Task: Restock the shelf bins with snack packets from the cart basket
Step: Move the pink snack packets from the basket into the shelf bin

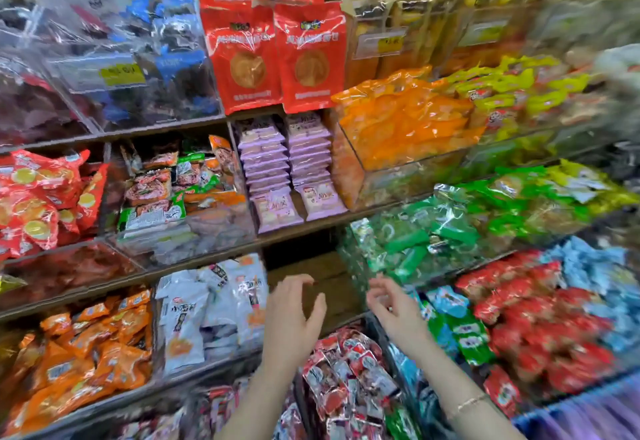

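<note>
My left hand [292,315] and my right hand [394,308] are both raised in front of a bare gap in the shelf [318,284], fingers spread and holding nothing. The gap shows brown shelf board between the white packets [211,304] on its left and the clear bin of green packets [408,245] on its right. Just below my hands lies a bin of red-and-white packets [349,374]. The cart basket is out of view. My right wrist wears a thin bracelet [467,403].
Clear bins of snacks fill every shelf: lilac packets [287,169] above the gap, orange packets [405,121] at upper right, orange packets [86,353] at lower left, red packets [540,318] at right. Tall red bags [277,55] stand on the upper shelf.
</note>
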A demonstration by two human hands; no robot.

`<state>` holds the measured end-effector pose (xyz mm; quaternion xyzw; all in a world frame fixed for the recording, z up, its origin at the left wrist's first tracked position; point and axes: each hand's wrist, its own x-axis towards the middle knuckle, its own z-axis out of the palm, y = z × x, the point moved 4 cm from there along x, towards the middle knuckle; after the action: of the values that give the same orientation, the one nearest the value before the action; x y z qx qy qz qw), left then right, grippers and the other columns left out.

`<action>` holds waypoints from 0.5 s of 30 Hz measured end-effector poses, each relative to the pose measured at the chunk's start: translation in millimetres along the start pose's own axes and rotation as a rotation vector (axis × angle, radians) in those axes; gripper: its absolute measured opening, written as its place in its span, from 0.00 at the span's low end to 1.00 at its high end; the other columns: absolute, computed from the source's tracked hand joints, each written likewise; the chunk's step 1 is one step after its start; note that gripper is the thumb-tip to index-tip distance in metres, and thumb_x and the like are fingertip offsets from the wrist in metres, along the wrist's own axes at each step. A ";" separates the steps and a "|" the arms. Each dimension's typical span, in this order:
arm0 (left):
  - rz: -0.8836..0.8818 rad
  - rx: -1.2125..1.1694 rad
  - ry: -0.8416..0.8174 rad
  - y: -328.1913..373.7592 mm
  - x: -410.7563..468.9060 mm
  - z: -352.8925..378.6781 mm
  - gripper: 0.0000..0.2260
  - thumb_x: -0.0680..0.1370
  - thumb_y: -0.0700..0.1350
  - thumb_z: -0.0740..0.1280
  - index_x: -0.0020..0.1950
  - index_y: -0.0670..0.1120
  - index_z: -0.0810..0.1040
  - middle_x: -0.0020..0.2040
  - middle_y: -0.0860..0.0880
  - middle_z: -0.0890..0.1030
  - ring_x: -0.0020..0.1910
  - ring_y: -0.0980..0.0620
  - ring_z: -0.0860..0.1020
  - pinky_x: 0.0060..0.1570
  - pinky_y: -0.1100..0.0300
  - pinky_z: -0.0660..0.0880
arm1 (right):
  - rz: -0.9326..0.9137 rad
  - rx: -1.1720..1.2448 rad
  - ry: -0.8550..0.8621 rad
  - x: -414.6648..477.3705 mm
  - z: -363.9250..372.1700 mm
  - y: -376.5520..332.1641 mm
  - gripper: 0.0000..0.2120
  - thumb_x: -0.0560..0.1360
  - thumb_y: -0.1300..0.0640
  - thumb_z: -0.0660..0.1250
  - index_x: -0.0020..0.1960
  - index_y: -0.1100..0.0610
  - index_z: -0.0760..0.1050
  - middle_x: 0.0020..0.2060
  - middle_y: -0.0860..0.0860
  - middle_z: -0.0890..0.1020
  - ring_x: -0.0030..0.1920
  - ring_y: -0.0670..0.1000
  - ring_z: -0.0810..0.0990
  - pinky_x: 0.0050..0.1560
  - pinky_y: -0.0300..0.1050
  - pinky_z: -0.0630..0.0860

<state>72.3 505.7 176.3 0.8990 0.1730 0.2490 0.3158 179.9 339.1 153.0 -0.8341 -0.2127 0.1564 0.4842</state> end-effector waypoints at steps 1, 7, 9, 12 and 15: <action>-0.064 -0.034 -0.148 -5.6 -26.3 21.2 0.08 0.77 0.51 0.63 0.54 0.51 0.74 0.47 0.57 0.76 0.47 0.57 0.74 0.46 0.64 0.68 | 0.053 -0.011 -0.001 -22.4 -0.8 21.0 0.09 0.77 0.58 0.64 0.57 0.50 0.71 0.43 0.46 0.79 0.38 0.36 0.76 0.39 0.28 0.70; -0.431 -0.150 -0.786 -34.1 -179.7 105.7 0.13 0.79 0.43 0.65 0.64 0.47 0.75 0.52 0.49 0.83 0.50 0.52 0.81 0.51 0.63 0.75 | 0.504 -0.032 0.020 -159.2 -10.9 142.5 0.04 0.77 0.62 0.64 0.50 0.57 0.76 0.43 0.51 0.79 0.46 0.47 0.77 0.47 0.40 0.70; -0.463 -0.151 -0.870 -40.6 -215.8 114.0 0.14 0.79 0.41 0.65 0.65 0.47 0.75 0.53 0.49 0.83 0.50 0.57 0.80 0.49 0.71 0.72 | 0.628 -0.110 -0.019 -202.3 -16.1 175.6 0.09 0.78 0.62 0.62 0.40 0.52 0.71 0.39 0.51 0.77 0.42 0.47 0.74 0.42 0.40 0.66; -0.535 -0.052 -0.998 -52.3 -250.4 119.7 0.09 0.80 0.41 0.64 0.59 0.44 0.77 0.50 0.44 0.81 0.51 0.53 0.80 0.50 0.65 0.71 | 0.833 -0.139 -0.073 -265.5 -27.0 226.2 0.12 0.77 0.64 0.61 0.36 0.55 0.65 0.34 0.54 0.73 0.40 0.49 0.71 0.39 0.41 0.62; -0.608 -0.009 -1.050 -60.3 -268.9 123.5 0.03 0.79 0.40 0.63 0.50 0.40 0.73 0.47 0.39 0.78 0.47 0.47 0.78 0.49 0.55 0.74 | 1.019 -0.150 -0.069 -324.4 -47.4 268.9 0.11 0.75 0.64 0.61 0.35 0.57 0.67 0.35 0.55 0.74 0.39 0.51 0.72 0.39 0.40 0.66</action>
<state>-87.7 364.9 -37.7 0.8108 0.2420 -0.3285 0.4196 -22.4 21.2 -41.5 -0.8587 0.1939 0.3843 0.2782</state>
